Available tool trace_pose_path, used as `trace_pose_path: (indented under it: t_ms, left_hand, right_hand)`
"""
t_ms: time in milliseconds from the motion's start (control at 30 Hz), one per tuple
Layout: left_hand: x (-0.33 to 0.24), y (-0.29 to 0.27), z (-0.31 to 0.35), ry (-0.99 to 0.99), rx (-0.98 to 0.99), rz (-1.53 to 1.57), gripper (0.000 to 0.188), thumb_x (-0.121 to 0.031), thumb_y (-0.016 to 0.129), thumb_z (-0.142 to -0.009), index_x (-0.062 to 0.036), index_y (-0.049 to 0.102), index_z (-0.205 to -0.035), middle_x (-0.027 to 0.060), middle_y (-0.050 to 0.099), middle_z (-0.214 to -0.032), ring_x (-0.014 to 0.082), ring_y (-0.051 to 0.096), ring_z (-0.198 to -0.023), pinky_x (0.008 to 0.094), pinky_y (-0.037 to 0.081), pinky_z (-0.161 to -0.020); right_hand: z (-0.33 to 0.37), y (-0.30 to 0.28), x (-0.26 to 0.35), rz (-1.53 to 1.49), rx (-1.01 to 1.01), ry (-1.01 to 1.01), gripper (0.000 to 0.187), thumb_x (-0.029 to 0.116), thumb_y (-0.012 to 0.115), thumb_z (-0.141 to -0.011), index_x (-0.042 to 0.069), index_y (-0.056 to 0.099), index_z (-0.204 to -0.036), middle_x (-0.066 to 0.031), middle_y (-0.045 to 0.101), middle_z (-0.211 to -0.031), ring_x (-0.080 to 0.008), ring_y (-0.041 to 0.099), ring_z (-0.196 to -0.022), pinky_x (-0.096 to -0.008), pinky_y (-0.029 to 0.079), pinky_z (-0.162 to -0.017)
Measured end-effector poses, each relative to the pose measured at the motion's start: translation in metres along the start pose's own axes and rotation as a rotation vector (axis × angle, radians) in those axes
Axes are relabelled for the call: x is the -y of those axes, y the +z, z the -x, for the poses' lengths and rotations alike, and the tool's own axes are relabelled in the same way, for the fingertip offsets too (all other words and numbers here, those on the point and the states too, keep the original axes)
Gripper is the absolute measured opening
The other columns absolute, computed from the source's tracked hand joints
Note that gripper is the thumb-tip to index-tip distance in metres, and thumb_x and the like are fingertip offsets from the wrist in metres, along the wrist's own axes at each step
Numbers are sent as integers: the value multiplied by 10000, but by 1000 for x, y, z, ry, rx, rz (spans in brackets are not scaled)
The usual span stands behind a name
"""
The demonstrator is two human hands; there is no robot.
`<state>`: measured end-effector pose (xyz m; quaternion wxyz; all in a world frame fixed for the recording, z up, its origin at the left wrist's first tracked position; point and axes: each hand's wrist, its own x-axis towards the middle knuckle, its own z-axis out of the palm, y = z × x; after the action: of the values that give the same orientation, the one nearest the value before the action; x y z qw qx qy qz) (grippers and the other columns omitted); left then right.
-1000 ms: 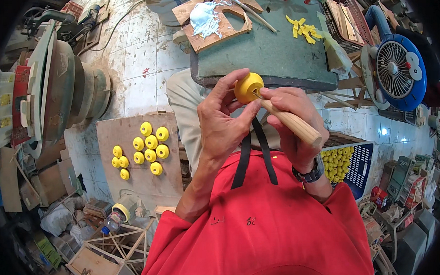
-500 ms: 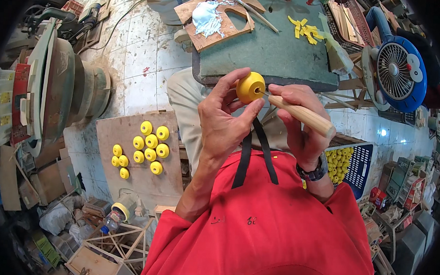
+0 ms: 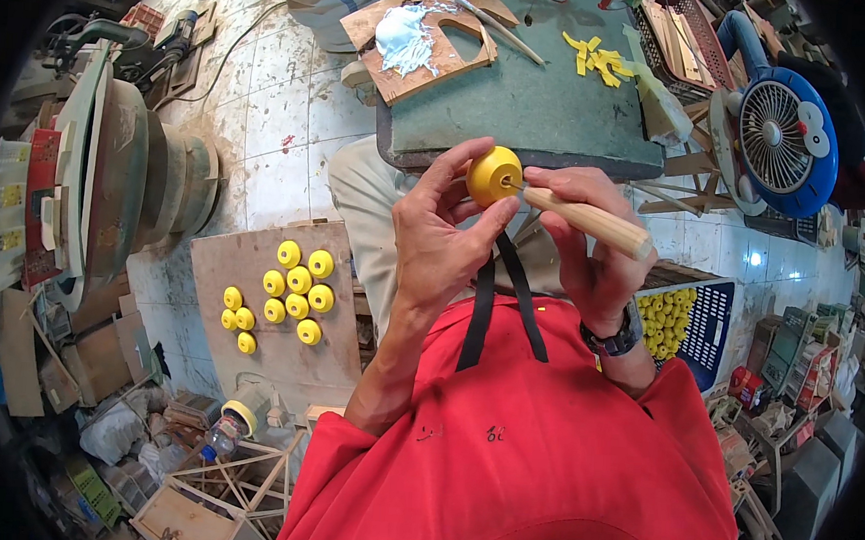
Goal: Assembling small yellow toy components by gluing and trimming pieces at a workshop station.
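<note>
Between the thumb and fingers of my left hand (image 3: 446, 227) is a round yellow wheel-like piece (image 3: 491, 173) with a hole in its face. My right hand (image 3: 591, 239) grips a pale wooden handle (image 3: 596, 225) with a thin metal shaft. The shaft's tip reaches into the hole of the yellow piece; how deep it goes is hidden. Both hands are in front of my chest, just off the near edge of the green-topped table (image 3: 518, 128). Several like yellow pieces (image 3: 298, 280) lie on a brown board (image 3: 251, 378) at my left.
On the table are a wooden board (image 3: 408, 85) with a white paste (image 3: 405, 39), a stick (image 3: 504, 31) and yellow strips (image 3: 600, 60). A blue fan (image 3: 786, 142) stands right. A blue crate (image 3: 711, 329) holds more yellow pieces. A large round machine (image 3: 115, 165) is at left.
The handle in my right hand has shifted very slightly left, its tip still at the hole. My left hand keeps its hold on the yellow piece, nearly unmoved.
</note>
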<state>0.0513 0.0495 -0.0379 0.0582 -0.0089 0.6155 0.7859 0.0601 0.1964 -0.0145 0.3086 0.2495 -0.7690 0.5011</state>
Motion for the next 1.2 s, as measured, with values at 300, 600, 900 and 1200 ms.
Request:
trace_pose_path:
  t_ms: [300,600,900,1200]
  left_hand:
    - [2,-4,2,12,4,-29,504,34,715,-762,-52,565,-1236,76,637,-1059,133,634,-958,248,543,-830]
    - [-1,-11,1,24,-39,37,433,16,702,-796,-26,562,-1203,86,638,-1015,145,639,-906,262,561,-788]
    - [20,-24,-4,14,-137,76,346,-97,670,-867,-5,564,-1184,128,660,-966,171,658,-846,314,581,-719]
    - [18,-31,-2,-62,-101,240,322,-88,617,-896,22,542,-1189,172,650,-1008,251,671,-911,323,575,-752]
  right_hand:
    - [-1,4,3,-1,-4,14,269,-4,718,-764,-32,586,-997,-145,660,-931,-294,657,-786,-336,540,-671]
    - [6,-5,6,-208,-149,-4,232,78,640,-873,-27,548,-1059,-216,650,-956,-317,648,-835,-365,533,-713]
    - [27,-4,9,-256,-285,135,292,164,587,-931,-36,497,-1124,-277,641,-957,-281,629,-837,-335,514,-735]
    - [34,-8,5,-217,-388,270,283,140,593,-927,-45,501,-1120,-256,652,-967,-272,657,-874,-331,524,-769]
